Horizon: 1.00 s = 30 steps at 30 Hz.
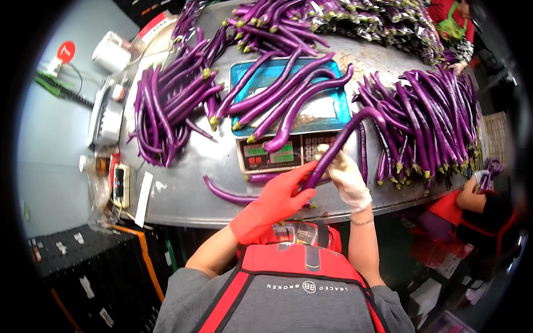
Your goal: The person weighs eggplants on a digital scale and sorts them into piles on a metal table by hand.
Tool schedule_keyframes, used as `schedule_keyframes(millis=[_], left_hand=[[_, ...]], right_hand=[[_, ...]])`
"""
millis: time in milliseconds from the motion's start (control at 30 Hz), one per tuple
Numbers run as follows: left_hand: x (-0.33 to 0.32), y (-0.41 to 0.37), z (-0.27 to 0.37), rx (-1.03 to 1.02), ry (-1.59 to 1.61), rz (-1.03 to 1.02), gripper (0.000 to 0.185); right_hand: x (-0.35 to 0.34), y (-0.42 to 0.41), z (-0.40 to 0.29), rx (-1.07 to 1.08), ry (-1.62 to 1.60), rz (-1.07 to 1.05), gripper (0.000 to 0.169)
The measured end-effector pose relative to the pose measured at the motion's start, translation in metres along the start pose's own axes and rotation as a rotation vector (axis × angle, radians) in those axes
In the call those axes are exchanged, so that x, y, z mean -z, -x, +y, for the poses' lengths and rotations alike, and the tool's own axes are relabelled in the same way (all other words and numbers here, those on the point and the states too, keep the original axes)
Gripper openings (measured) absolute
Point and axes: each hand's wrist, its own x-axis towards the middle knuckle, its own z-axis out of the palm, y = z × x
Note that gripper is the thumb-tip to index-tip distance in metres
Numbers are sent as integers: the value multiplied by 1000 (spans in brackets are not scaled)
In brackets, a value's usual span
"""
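My left hand, in a red rubber glove, closes around the lower end of a long purple eggplant. The white-gloved right hand is against the same eggplant, with fingers passing behind it. Its upper end curves towards the right. Beyond my hands stands a digital scale with a blue tray. Several eggplants lie across that tray, and one hangs over the lit display. Under my left forearm and hand, another eggplant rests on the metal table, partly hidden.
Eggplant piles lie left, right and behind the scale. Bagged eggplants fill the back. A power strip and white strip lie at left. Other people work at right; one's hand touches the right pile.
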Motion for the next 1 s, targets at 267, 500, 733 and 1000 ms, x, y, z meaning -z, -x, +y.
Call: schedule_keyframes(millis=[267, 500, 733, 1000], left_hand=[[-54, -5, -22, -152, -411, -87, 64], [-42, -9, -8, -207, -274, -212, 49], [107, -103, 19, -533, -815, 668, 46], [162, -175, -15, 221, -852, 478, 39]], right_hand=[[9, 64, 20, 0, -148, 253, 45], [41, 60, 36, 36, -139, 526, 28], [82, 65, 75, 55, 77, 722, 7], [77, 61, 83, 18, 119, 793, 63]])
